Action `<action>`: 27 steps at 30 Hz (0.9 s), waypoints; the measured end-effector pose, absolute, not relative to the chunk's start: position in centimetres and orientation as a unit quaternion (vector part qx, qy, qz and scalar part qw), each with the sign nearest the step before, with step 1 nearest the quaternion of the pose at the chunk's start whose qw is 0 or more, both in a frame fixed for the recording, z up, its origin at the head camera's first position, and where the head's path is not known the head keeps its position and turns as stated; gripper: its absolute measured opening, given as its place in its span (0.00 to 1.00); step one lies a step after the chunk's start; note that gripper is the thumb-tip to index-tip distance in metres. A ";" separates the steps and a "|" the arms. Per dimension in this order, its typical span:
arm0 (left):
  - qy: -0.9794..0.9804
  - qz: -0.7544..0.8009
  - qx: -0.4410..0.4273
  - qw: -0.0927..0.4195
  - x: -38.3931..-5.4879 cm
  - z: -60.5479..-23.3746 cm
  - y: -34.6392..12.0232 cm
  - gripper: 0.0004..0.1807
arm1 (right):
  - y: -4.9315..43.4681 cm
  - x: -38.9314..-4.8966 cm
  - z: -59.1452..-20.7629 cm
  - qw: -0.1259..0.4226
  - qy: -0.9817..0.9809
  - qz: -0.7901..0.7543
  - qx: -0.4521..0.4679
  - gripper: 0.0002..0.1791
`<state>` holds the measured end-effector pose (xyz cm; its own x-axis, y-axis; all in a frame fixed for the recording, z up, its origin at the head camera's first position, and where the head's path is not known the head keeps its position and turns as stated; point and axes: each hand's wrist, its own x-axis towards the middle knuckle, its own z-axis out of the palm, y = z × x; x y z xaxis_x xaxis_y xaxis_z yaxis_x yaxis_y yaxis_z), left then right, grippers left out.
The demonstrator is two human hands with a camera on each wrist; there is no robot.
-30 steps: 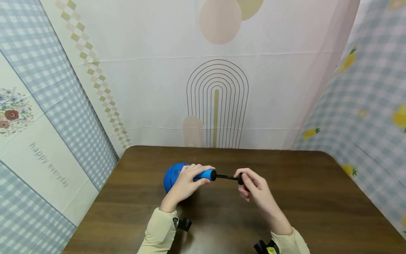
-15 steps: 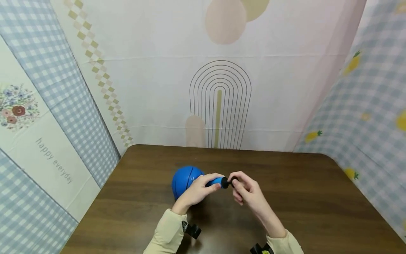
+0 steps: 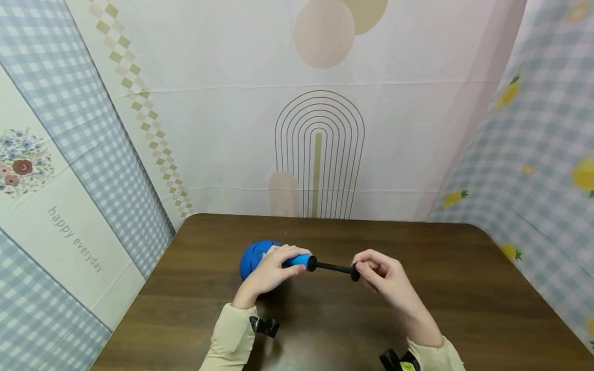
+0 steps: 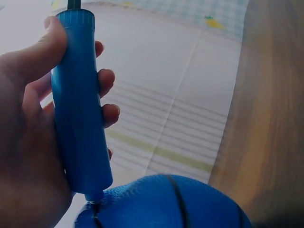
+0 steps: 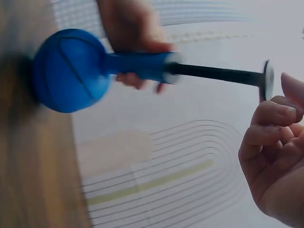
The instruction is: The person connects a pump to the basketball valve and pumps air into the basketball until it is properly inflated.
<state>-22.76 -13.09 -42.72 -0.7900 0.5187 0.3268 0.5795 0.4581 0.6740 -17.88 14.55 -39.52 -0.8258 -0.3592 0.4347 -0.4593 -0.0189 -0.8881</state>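
Note:
A blue ball [image 3: 252, 259] with black lines rests on the table at the left of the hands. My left hand [image 3: 269, 270] grips the blue barrel of a hand pump [image 4: 81, 109], whose nozzle end meets the ball in the left wrist view. Out of the barrel's other end sticks a long black rod [image 5: 216, 73] tipped with a flat round handle [image 3: 355, 271]. At that handle my right hand [image 3: 387, 275] holds the edge with thumb and fingertips, its other fingers curled. The exact contact of the thumb is hard to make out in the right wrist view.
The brown wooden table [image 3: 464, 288] has rounded far corners. Behind it hangs a pale cloth [image 3: 223, 129] with an arch print, with checked cloths [image 3: 547, 170] at the sides. Both wrists carry small black cameras [image 3: 265, 326].
The rod was pushed nearly into the barrel half a second ago and is now drawn far out, my right hand having moved right. The ball and left hand have shifted slightly left in view.

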 end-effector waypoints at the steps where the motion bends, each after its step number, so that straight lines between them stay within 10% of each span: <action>1: -0.854 -0.409 -0.318 0.049 -22.8 -42.8 -13.0 0.18 | 14.6 -17.8 -39.5 0.049 -0.685 0.663 0.299 0.06; 14: -0.854 -0.364 -0.338 0.153 -22.6 -44.0 -9.6 0.27 | 12.0 -19.2 -42.1 -0.007 -0.690 0.679 0.251 0.10; 27: -0.869 -0.358 -0.295 0.173 -22.8 -44.3 -11.1 0.21 | 13.0 -18.5 -40.6 0.048 -0.630 0.723 0.280 0.04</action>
